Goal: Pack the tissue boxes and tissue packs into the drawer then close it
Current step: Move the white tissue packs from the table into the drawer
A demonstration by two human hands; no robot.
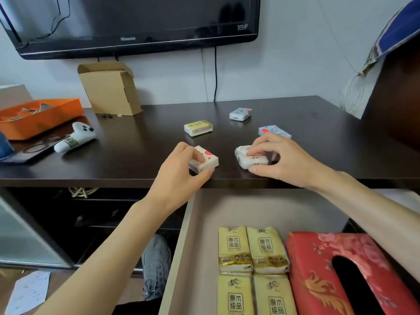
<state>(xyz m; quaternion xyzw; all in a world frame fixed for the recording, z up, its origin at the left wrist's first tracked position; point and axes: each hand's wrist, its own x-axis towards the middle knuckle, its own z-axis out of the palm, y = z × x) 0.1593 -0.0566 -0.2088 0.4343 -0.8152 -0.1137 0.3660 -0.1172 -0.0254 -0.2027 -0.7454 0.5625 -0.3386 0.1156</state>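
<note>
My left hand (181, 169) grips a small white tissue pack with red marks (208, 159) near the front edge of the dark desk (136, 144). A little to the right, my right hand (279, 159) closes on a white tissue pack (246, 159) lying on the desk. Three more small packs lie farther back: a yellow pack (198, 128), a white and blue pack (240, 113) and a light blue pack (274, 131). Below the desk the drawer (193, 235) stands open. It holds several yellow tissue packs (252, 269) and a red tissue box (336, 273).
On the desk's left are an orange tray (38, 118), a white game controller (76, 137) and an open cardboard box (111, 87). A black television (136, 23) hangs on the wall above. A dark cabinet side (397, 105) rises at the right.
</note>
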